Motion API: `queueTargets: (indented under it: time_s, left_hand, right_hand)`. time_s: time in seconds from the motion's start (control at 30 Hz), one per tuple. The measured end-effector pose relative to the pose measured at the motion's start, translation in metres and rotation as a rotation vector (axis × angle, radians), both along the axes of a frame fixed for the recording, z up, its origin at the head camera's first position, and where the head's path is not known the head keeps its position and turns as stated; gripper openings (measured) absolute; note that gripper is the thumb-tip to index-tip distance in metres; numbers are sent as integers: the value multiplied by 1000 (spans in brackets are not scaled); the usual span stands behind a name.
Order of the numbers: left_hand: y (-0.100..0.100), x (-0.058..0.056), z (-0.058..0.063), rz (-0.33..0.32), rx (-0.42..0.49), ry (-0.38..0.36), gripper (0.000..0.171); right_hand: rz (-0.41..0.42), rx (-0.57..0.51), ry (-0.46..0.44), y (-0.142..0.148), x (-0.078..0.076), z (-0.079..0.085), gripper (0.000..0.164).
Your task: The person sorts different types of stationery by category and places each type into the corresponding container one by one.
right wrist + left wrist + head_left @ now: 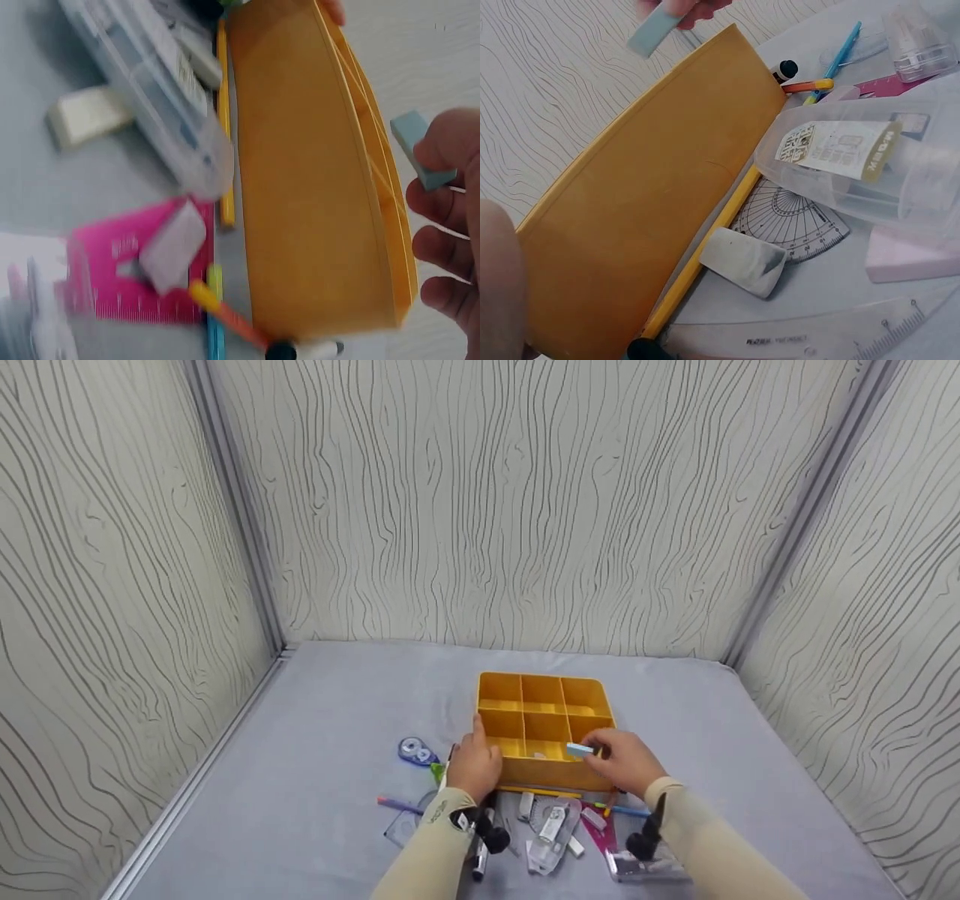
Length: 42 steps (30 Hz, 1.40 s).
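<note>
"Blue block (579,749): where is it?"

"In the person's right grip (626,760). The thumb and finger pinch it, up over the near edge of the yellow tray (555,772)."

"Which way does it point?"

"Its long side goes left to right, and the loose end points left."

"And the left grip (475,766)?"

"It touches the tray's near left corner, one finger straight. I can't tell if it grasps."

"What's in the tray?"

"Six boxes, two rows of three. A small pale thing (539,755) lies in the near middle one, too tiny to name."

"Is there room?"

"In front it's crowded. A yellow pencil (541,792) lies along the tray, then a clear case (546,855). Behind, the counter (390,675) runs back to the wall (480,525)."
</note>
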<state>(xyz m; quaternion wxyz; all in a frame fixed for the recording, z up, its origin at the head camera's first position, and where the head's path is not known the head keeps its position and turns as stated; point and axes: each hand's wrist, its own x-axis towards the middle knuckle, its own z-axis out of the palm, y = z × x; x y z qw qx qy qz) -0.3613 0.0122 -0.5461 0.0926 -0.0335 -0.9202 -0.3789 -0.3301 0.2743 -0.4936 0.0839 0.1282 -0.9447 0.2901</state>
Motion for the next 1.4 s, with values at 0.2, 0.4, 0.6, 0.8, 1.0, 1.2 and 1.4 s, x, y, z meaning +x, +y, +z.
queueTargets:
  time_s: [0.2,0.4,0.6,0.8,1.0,1.2,1.4]
  left_hand:
    - [1,0,-1,6,-9,48,65]
    - [1,-1,-1,9,-13,40,65]
    - [3,-2,-1,10,-11,37,65]
    - [2,-2,-2,10,-8,32,66]
    - [0,-3,-5,9,-8,44,66]
    - [-2,-5,-8,-9,-10,62,66]
    - [-2,-5,-6,-10,-4,48,67]
  right_hand:
    - [-32,32,16,-25,-7,-4,5]
    - [-75,20,-13,-34,-9,-6,9]
    - [-109,5,54,-26,-4,-8,13]
    - [-105,30,107,-15,10,-13,9]
    - [-3,105,74,-3,23,-25,13]
    - [150,171,-25,7,29,-38,12]
    - [214,314,-26,10,34,-46,16]
